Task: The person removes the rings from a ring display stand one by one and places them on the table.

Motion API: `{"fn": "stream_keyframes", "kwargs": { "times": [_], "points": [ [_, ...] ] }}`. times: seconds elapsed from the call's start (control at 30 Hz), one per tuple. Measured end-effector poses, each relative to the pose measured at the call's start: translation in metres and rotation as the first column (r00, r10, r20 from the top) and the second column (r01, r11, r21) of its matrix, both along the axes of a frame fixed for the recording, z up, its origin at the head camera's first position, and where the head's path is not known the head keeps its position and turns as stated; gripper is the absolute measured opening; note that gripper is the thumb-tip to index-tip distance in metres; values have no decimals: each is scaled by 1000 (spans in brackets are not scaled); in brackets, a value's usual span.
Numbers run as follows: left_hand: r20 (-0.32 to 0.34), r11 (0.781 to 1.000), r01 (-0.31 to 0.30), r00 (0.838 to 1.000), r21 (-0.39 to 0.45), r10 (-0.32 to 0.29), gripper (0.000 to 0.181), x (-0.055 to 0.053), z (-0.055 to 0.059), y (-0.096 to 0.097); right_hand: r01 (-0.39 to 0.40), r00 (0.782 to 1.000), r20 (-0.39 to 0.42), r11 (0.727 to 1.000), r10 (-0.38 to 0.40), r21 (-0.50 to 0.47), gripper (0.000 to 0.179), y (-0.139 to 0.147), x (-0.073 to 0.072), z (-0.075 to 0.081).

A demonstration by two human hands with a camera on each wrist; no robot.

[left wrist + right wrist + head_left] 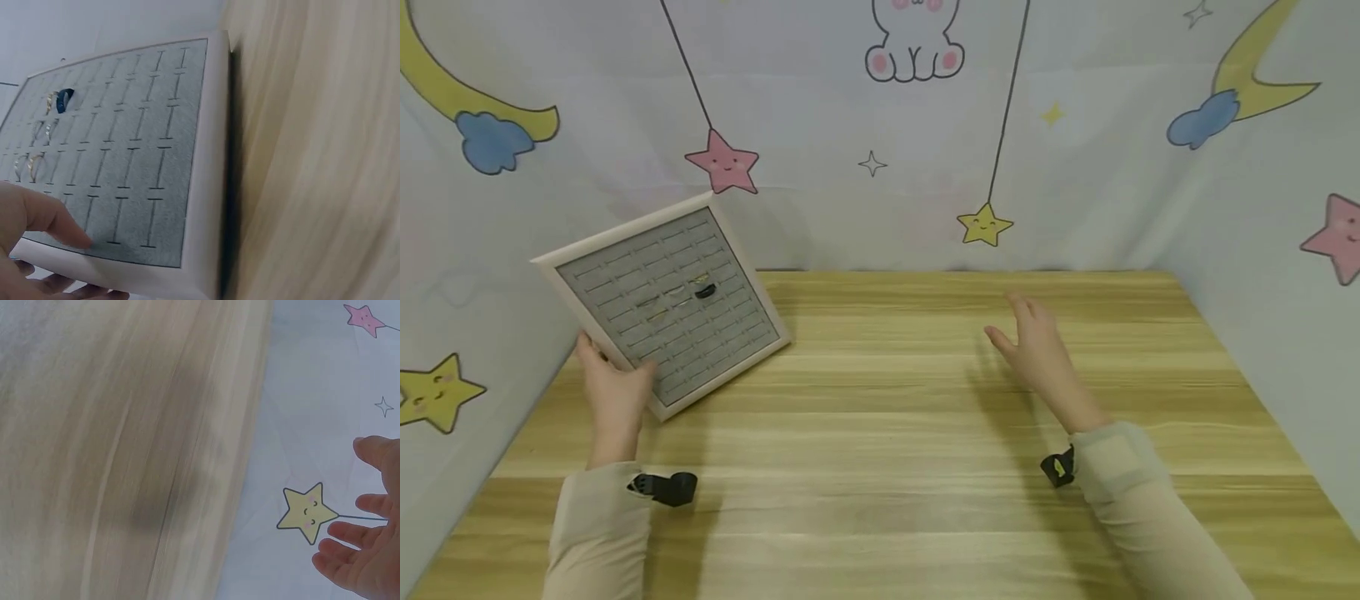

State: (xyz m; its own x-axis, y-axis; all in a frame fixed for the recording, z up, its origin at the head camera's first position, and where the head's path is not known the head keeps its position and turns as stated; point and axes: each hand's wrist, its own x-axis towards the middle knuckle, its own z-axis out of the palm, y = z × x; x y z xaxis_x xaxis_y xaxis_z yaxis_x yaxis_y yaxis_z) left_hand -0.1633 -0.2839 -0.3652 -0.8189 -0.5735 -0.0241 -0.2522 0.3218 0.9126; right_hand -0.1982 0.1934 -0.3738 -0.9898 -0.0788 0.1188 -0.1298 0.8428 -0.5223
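Observation:
A ring display tray (747, 275) with a pale frame and a grey slotted pad is tilted up at the left of the table. My left hand (616, 392) grips its lower left edge, the thumb on the pad side and the other fingers behind the frame. Several rings sit in the slots near the middle, among them a thick black ring (705, 291) and a gold ring (35, 166). Over the right half of the table hovers my right hand (1037, 346), its fingers loosely extended and holding nothing.
The wood-grain table (880, 467) meets a white cloth backdrop (820, 108) at its rear edge, with more cloth along both sides. Each wrist wears a small black camera (673, 489).

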Motion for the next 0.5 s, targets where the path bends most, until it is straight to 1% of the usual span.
{"fn": "stream_keyframes", "kwargs": {
  "times": [0.1,0.23,0.33,0.5],
  "points": [
    [8,999,-41,999,-2,41,91,-2,-3,-2,-9,1000,-5,1000,9,-9,64,-4,-1,0],
    [36,995,-89,995,-39,90,84,-6,-5,-5,-23,1000,-13,999,23,-32,60,-11,-4,2],
    [65,995,-88,994,-40,91,80,-9,-6,-7,-39,999,-29,998,37,-53,56,-18,-6,4],
    [121,998,-57,991,-10,58,81,-13,-6,-10,-63,995,-83,993,55,-96,49,-36,-11,9]
  ]
}}
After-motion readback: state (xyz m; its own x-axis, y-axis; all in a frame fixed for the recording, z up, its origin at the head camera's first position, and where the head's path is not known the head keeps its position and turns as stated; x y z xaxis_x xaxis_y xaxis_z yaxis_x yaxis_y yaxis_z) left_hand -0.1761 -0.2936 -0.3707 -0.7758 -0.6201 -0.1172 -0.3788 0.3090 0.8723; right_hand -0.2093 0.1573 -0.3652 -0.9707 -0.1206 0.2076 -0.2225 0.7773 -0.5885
